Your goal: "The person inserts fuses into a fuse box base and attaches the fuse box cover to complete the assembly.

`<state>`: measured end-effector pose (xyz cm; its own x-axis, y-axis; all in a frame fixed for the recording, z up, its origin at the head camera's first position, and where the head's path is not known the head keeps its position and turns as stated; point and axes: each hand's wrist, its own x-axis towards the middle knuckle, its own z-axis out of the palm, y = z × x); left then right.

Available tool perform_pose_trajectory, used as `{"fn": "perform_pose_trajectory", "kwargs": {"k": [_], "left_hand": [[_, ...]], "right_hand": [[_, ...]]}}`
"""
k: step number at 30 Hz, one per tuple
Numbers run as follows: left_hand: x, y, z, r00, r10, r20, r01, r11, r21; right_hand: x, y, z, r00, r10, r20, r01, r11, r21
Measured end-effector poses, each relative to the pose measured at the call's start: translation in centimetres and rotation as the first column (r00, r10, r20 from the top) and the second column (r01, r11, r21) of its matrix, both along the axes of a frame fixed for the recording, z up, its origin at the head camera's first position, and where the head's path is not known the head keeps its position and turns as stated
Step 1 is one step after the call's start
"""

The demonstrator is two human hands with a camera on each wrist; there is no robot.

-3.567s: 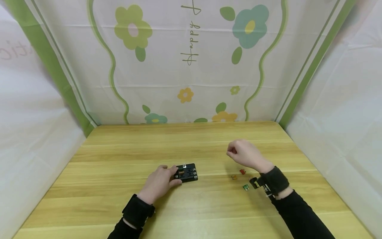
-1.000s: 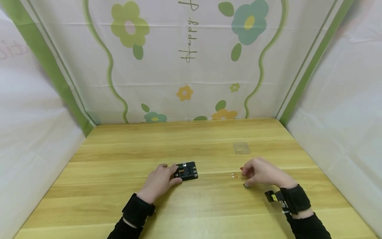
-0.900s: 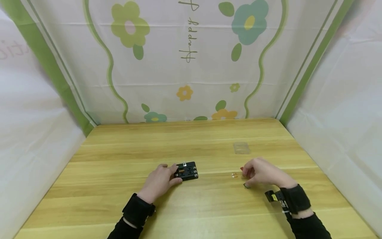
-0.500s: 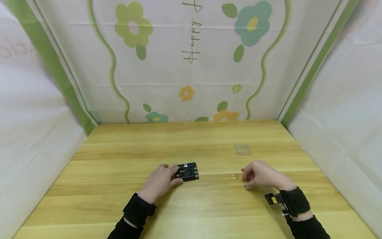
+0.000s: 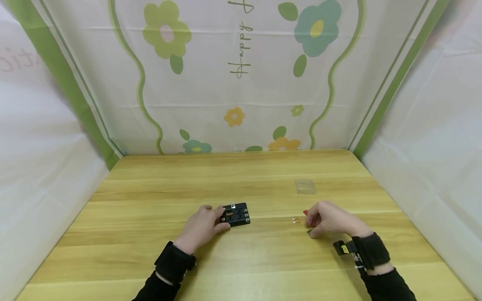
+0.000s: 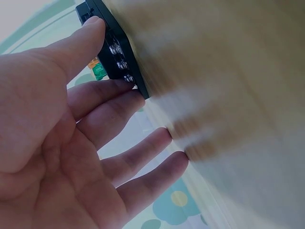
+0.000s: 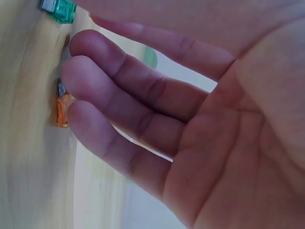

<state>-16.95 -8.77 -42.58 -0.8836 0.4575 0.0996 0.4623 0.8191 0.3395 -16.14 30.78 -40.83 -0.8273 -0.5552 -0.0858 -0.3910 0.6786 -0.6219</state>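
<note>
My left hand (image 5: 201, 228) holds the black fuse block (image 5: 239, 214) by its left end, thumb at the near edge and fingers across the far side. Metal terminal screws line the block, and orange and green pieces (image 6: 98, 70) show on it in the left wrist view. Bent over the table, my right hand (image 5: 333, 219) has its thumb and index fingertip at a green blade fuse (image 5: 309, 232), in a pinch. The other fingers curl loosely. A red blade fuse (image 5: 305, 212) lies beside the index finger, partly covered. An orange blade fuse (image 5: 296, 220) lies just left of it.
A clear plastic cover (image 5: 305, 187) lies on the wooden table (image 5: 180, 179) behind the fuses. Cloth walls with printed flowers (image 5: 167, 31) enclose the table at the back and on both sides. Each wrist wears a black strap (image 5: 370, 251).
My right hand has come back from farther over the table, where the clear cover now lies, down to the fuses. The green fuse has turned at its fingertips. My left hand keeps its hold.
</note>
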Motion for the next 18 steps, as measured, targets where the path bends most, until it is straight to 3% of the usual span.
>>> {"fn": "perform_pose_trajectory", "kwargs": {"k": [18], "left_hand": [[-0.11,-0.12,-0.1,1.0,-0.01,-0.013,0.01,1.0,0.001]], "right_hand": [[-0.06,-0.2,-0.17,0.999,0.007,-0.035,-0.007,1.0,0.006]]}}
